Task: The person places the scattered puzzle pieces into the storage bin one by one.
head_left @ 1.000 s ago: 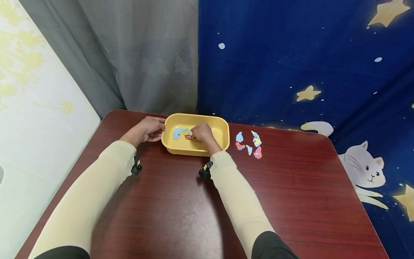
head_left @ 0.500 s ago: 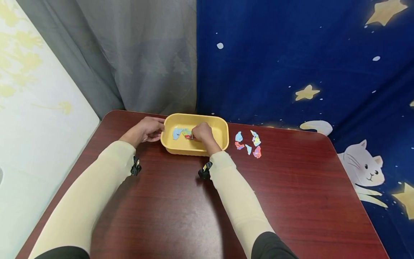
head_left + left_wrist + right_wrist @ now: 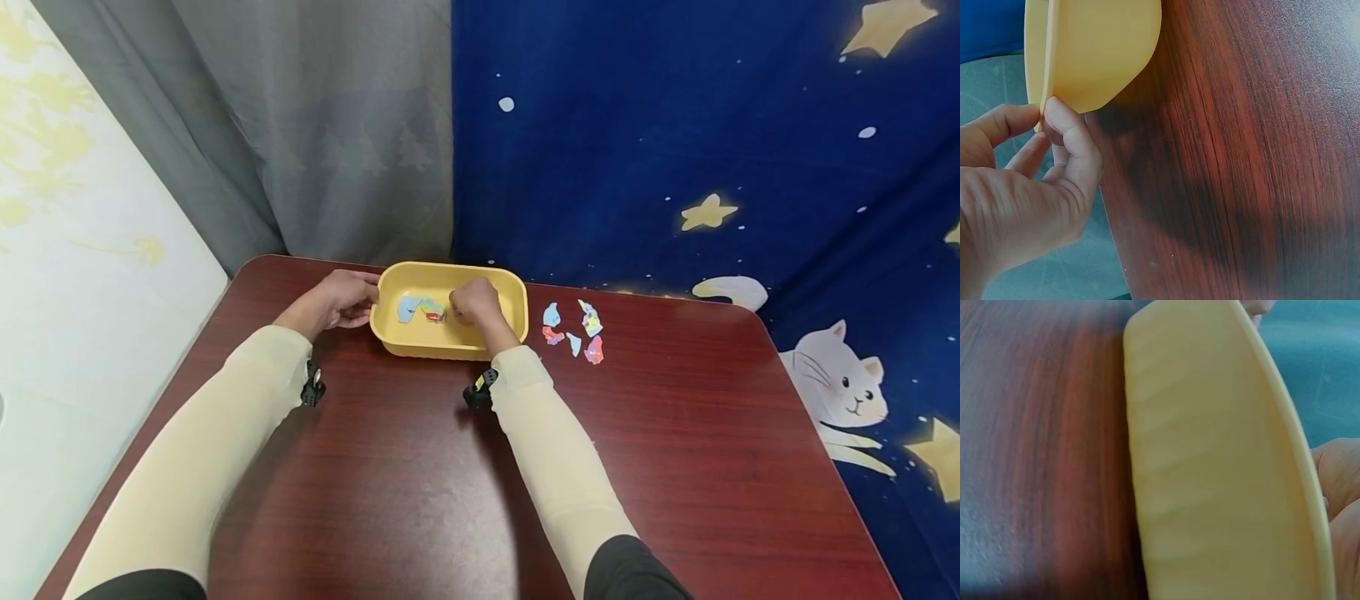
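A yellow plastic tub [image 3: 450,343] stands near the far edge of the table. My left hand [image 3: 341,298] pinches its left rim between thumb and fingers, plainly seen in the left wrist view. Inside the tub is my right hand [image 3: 480,305], fingers curled down; what its fingertips touch or hold is hidden. Just left of it, on the tub floor, lie a light blue torn-looking piece [image 3: 408,308] and a green, yellow and red piece [image 3: 433,312], side by side. In the right wrist view the tub's wall [image 3: 1210,450] covers most of the right hand.
Right of the tub, several irregular pieces lie on the dark red wooden table [image 3: 712,417], among them a blue piece [image 3: 552,314], a pink-red piece [image 3: 595,350] and a yellow-blue piece [image 3: 590,318]. Grey and blue curtains [image 3: 600,150] hang behind the table.
My right hand has shifted slightly right inside the tub, away from the green and red piece, which now shows more fully. The left hand still pinches the rim.
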{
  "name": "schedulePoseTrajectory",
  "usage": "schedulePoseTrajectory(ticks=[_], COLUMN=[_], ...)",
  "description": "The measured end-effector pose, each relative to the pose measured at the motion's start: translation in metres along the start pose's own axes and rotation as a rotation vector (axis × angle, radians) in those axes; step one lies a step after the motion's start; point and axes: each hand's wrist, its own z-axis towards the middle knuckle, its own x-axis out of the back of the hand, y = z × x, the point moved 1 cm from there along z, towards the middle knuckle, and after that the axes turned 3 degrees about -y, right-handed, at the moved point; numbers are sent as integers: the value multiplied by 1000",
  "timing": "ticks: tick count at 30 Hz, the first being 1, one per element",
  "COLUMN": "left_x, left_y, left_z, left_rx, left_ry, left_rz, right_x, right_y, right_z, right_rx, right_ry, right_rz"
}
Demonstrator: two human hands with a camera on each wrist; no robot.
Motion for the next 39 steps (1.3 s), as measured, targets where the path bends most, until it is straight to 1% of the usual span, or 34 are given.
schedulePoseTrajectory(ticks=[6,16,22,26,31,35,39], left_x=[2,5,6,5,2,1,2], left_y=[1,1,0,0,0,-1,-1], left_z=[-2,-4,-6,-5,-4,-4,-5], left_rx=[-4,-9,-5,-18,-14,-16,-16], left_ry=[2,-9,-12,-9,-14,-20,-19], left_rz=[16,10,0,6,6,10,22], right_x=[13,37,49,57,67,75,84], right_y=[-1,0,4,9,16,19,21], right_z=[-2,-11,-16,-18,-20,-21,-22], right_rx=[-35,-30,-30,-23,-22,-11,-8], right_ry=[-2,11,-13,-16,-33,-13,10], right_rz=[166,301,345,363,385,379,415])
